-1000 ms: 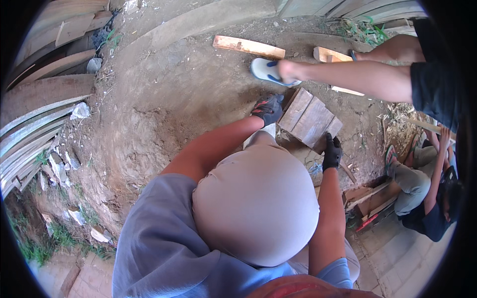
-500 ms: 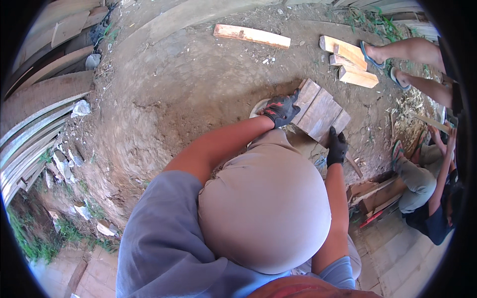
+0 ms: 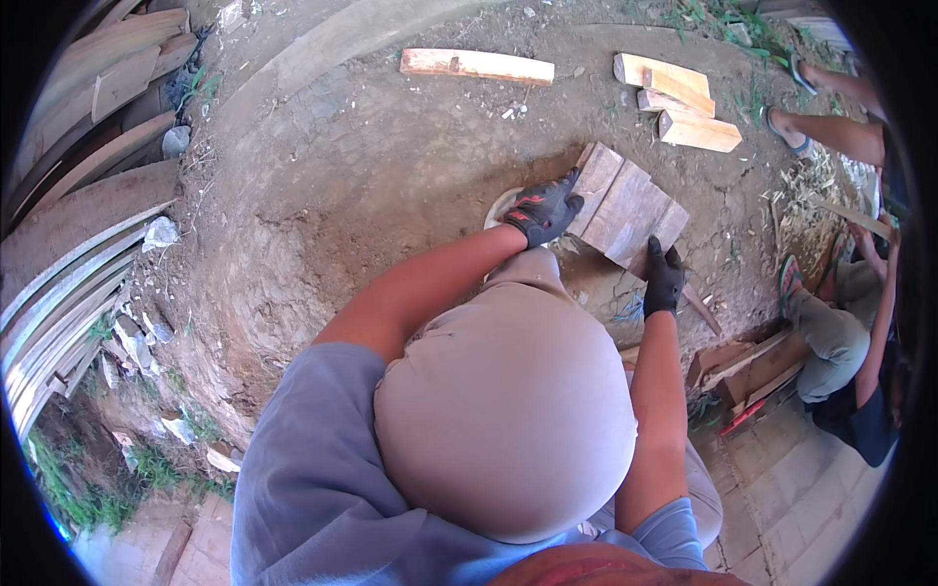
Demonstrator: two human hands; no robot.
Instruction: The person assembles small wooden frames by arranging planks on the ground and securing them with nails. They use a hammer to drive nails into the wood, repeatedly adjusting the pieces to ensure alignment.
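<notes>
- Two gloved hands grip one thing: a flat wooden panel [image 3: 625, 205] of several planks joined side by side, lying on the bare dirt ground [image 3: 371, 166] just ahead of the person's head covering [image 3: 508, 420].
- The left hand [image 3: 543, 208], in a black glove with red marks, is curled over the panel's near-left edge, fingers bent around the wood and palm down.
- The right hand [image 3: 664, 278], in a plain black glove, is closed on the panel's near-right corner (thumb side up); how far the fingers wrap underneath cannot be told.
- The panel's planks run from its far-left end, by the left hand, down to its near-right end, by the right hand, so the long axis is slanted across the view; it looks roughly flat, perhaps a little tilted.
- A pale round object [image 3: 498, 207] peeps out just left of the panel, partly hidden by the left hand.
- Beyond the panel, well apart from it, lies a long wood offcut [image 3: 476, 65]; to the panel's far right sits a small stack of short wood blocks [image 3: 679, 103].
- Right of the panel another person [image 3: 840, 332] sits low to the ground, and a further person's sandalled foot [image 3: 782, 132] stands near the blocks.
- Far left of the panel, curved boards [image 3: 78, 244] are stacked along the edge.
</notes>
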